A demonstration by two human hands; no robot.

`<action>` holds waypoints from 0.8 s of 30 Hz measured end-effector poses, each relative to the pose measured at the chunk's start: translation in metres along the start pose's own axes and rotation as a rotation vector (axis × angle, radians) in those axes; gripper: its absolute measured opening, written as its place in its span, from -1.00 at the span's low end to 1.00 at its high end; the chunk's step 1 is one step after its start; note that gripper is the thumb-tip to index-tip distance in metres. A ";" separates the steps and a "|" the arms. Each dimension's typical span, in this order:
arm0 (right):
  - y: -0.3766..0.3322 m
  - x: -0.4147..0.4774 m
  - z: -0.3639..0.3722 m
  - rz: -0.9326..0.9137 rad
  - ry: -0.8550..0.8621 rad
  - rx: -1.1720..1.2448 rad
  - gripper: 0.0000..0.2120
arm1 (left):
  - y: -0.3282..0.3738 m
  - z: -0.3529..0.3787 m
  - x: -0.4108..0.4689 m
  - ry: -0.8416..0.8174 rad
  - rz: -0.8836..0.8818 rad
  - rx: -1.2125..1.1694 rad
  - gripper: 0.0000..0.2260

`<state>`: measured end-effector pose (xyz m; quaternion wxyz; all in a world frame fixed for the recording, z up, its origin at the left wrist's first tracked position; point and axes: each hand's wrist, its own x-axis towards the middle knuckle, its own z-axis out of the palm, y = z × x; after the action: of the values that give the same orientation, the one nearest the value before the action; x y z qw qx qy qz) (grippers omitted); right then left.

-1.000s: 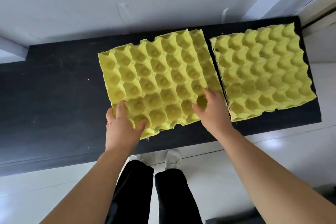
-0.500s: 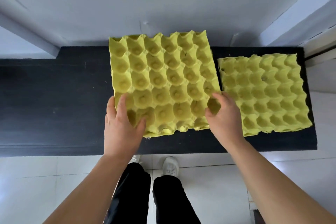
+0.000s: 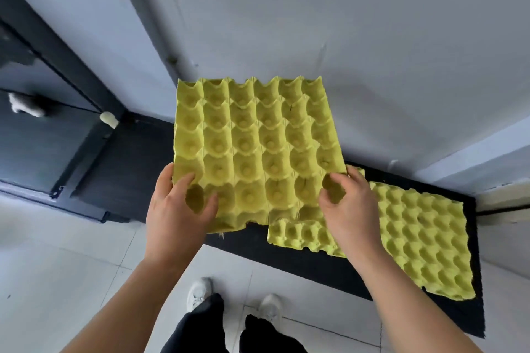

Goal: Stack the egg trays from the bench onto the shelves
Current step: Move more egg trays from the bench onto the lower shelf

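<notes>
I hold a yellow egg tray (image 3: 258, 149) in the air above the black bench (image 3: 309, 261), tilted so its far edge rises in front of the wall. My left hand (image 3: 175, 209) grips its near left corner, thumb in a cup. My right hand (image 3: 347, 209) grips its near right corner the same way. A second yellow egg tray (image 3: 415, 235) lies flat on the bench at the right, partly hidden behind the held tray and my right arm.
A dark metal shelf unit (image 3: 43, 135) stands at the left, with a pale cloth (image 3: 23, 103) and a small light object (image 3: 109, 119) on it. A grey wall (image 3: 344, 23) rises behind the bench. White tiled floor and my feet (image 3: 200, 292) lie below.
Both hands have lifted the left tray off the bench and raised it. The view has swung left, so the shelf unit now shows.
</notes>
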<state>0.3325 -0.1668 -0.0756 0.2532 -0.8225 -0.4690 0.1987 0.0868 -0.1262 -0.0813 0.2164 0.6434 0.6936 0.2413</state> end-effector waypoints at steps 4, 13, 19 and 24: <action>-0.077 -0.013 0.000 -0.126 -0.022 0.006 -0.65 | -0.021 -0.068 0.001 0.120 -0.054 -0.020 -0.55; -0.262 -0.070 0.050 -0.360 -0.093 0.021 -0.65 | -0.122 -0.229 0.002 0.311 -0.146 -0.042 -0.47; -0.383 -0.134 0.116 -0.405 -0.169 0.059 -0.66 | -0.221 -0.351 0.009 0.311 -0.183 -0.076 -0.42; -0.464 -0.168 0.171 -0.417 -0.234 0.094 -0.67 | -0.294 -0.432 0.030 0.296 -0.199 -0.109 -0.32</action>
<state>-0.1566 -0.0735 0.0837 0.2707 -0.6664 -0.6451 0.2579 -0.4106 -0.1373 0.0803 0.1693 0.5162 0.7640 0.3482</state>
